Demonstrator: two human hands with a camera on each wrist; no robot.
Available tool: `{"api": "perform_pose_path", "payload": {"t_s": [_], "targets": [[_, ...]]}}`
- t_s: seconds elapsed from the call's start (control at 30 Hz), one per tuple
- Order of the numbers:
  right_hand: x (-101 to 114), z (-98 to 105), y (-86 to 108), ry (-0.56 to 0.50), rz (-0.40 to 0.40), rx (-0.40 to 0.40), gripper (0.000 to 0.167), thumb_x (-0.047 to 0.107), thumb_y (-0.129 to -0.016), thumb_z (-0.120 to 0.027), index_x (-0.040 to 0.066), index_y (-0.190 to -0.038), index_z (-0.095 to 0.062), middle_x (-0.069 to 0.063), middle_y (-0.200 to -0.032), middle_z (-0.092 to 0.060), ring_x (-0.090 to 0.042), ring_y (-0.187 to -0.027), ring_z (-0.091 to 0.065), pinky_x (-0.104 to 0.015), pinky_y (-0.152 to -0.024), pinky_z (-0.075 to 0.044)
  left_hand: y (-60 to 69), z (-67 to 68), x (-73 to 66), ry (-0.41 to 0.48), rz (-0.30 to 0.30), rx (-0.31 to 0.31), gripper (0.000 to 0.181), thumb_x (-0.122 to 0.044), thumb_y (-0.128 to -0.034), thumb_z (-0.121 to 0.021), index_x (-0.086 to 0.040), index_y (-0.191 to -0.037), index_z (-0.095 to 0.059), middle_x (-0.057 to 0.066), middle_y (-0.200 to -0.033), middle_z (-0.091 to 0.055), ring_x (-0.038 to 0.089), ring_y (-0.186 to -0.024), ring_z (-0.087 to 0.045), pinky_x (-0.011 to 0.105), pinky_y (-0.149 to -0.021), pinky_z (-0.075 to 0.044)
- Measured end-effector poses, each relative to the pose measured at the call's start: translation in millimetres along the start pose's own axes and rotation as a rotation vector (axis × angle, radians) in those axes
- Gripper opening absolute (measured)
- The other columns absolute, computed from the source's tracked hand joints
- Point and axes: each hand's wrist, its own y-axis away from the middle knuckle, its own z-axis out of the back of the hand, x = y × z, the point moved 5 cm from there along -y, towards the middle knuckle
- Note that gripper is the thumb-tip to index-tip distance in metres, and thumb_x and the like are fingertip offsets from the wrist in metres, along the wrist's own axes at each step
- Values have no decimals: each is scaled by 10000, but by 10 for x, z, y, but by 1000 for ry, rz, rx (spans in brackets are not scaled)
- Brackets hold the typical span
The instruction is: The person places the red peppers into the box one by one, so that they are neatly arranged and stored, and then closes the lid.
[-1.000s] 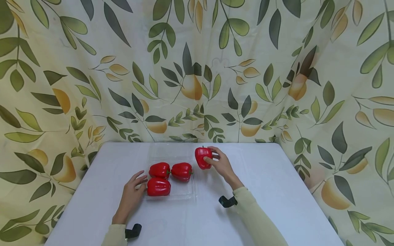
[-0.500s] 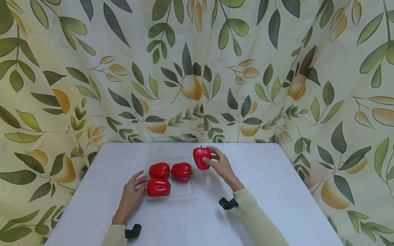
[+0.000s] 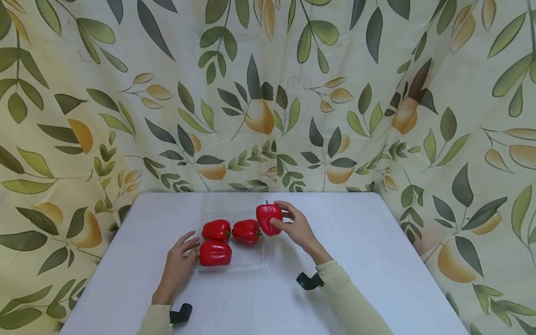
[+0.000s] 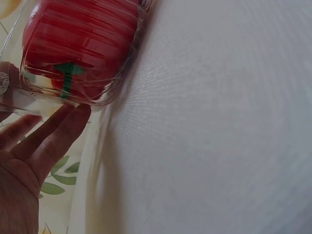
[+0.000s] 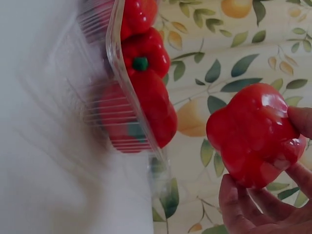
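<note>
Our right grip (image 3: 298, 229) holds a red pepper (image 3: 265, 217), stem up, raised beside the right edge of a clear tray (image 3: 247, 258). Inside lie three more peppers (image 3: 215, 254); our left grip (image 3: 179, 266), fingers loosely spread, touches the tray's left side.

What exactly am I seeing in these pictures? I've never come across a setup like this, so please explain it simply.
There's no machine here: a person is working with a bare left hand and right hand. The wide picture comes from a camera worn on the head, looking forward and down. The two close-ups come from cameras on the wrists, one for each hand.

On the white table sits a clear plastic container with three red bell peppers in it. The right hand holds a fourth pepper clear of the table, near the container's right edge. The left hand's fingers are at its left side.
</note>
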Motion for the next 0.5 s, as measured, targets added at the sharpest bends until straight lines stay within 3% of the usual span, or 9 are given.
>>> {"api": "perform_pose_path", "payload": {"t_s": [0.23,0.5], "targets": [[106,-57,48,0,34,33,649,254,-805,-786,269,-1392,-508,-52,-1383,-539,-304,-1220,-548,-391,-809,-622,-16,9,-9,0,-8,-3,386,-106,-939,-603,-87,-1325,-608,93,-1401,-570,291,-1168,-652,377,-875,-585],[100,-137,136,-17,34,81,642,233,-794,-803,277,-1371,-524,-41,-1357,-559,-304,-1195,-570,-388,-825,-620,-8,2,21,-2,24,9,401,-116,-944,-600,-103,-1345,-594,88,-1401,-571,287,-1187,-641,378,-891,-581]]}}
